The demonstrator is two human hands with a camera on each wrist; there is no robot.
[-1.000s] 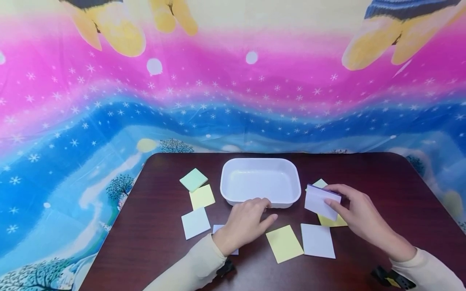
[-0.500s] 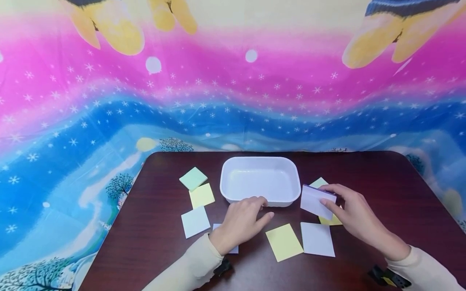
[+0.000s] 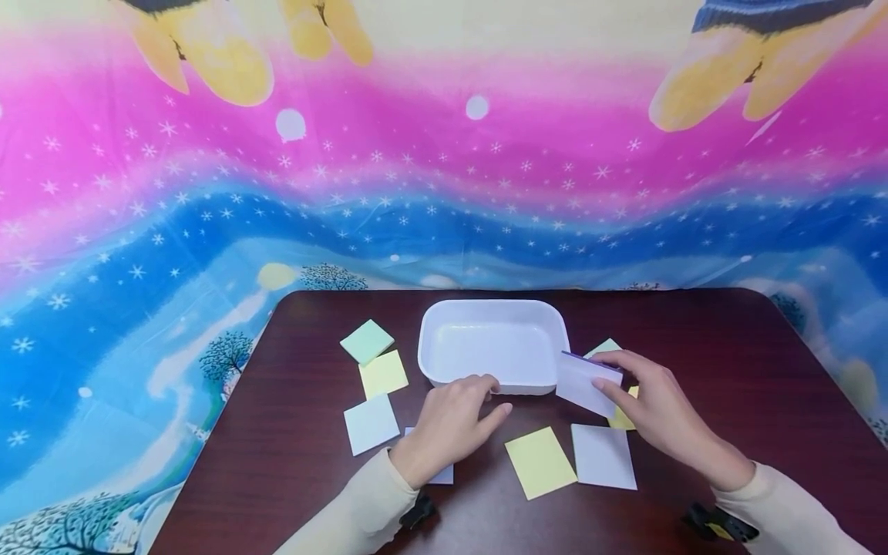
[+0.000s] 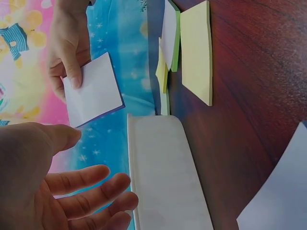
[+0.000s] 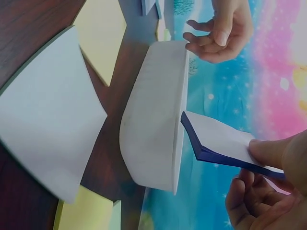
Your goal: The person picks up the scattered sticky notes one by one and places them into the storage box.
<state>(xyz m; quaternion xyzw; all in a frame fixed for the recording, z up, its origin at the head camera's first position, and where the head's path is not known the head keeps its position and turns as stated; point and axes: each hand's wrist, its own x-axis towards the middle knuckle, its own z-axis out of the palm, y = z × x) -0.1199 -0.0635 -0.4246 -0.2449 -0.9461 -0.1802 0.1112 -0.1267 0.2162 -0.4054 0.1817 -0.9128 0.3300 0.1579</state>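
My right hand (image 3: 662, 412) pinches a sticky-note pad (image 3: 583, 385) between thumb and fingers. Its upper face is white, and in the right wrist view its edge (image 5: 218, 158) is deep purple-blue. The pad is held tilted above the table, overlapping the right front corner of a white plastic tub (image 3: 494, 389) in the head view. My left hand (image 3: 451, 424) is at the tub's front side, with fingertips (image 4: 125, 199) right at the rim and nothing in its grasp. Its wrist partly hides a pale lilac sticky-note pad (image 3: 442, 475).
Left of the tub lie a green pad (image 3: 368, 341), a yellow pad (image 3: 384, 374) and a whitish pad (image 3: 371, 424). In front are another yellow pad (image 3: 540, 462) and a white pad (image 3: 603, 456). Behind the right hand, a yellow pad (image 3: 623, 412) and a green pad (image 3: 603, 348) are partly covered.
My right hand has carried the purple-edged sticky-note pad leftward, from beside the tub to its right front corner. The left hand has shifted slightly left along the tub's front.
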